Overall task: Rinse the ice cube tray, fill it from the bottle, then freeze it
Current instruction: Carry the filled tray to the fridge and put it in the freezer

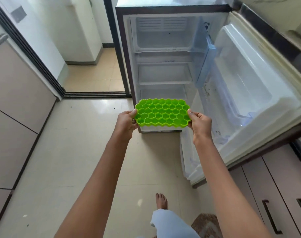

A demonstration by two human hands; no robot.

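Room: kitchen with a pale tiled floor (pixel 77 152), cabinets (pixel 17 91) on the left, and a small fridge (pixel 125 48) ahead with its door (pixel 249 83) swung wide to the right.
Freezer compartment (pixel 163 36): at the top of the fridge, its clear flap (pixel 202 48) hinged open; nothing visible inside.
Ice cube tray (pixel 161 112): green honeycomb tray, held roughly level in the air in front of the fridge's lower shelves, well below the freezer.
Left hand (pixel 125 121): grips the tray's left end, thumb on the rim.
Right hand (pixel 200 122): pinches the tray's right end, thumb on top.
Fill: cells glisten, so probably watered; how full cannot be told.
Step in hand: likely carrying the tray up to freeze.
Doing it well: raise both ends together, slowly and flat; soft trays sag, so support underneath; slide it in straight past the flap onto the freezer floor.
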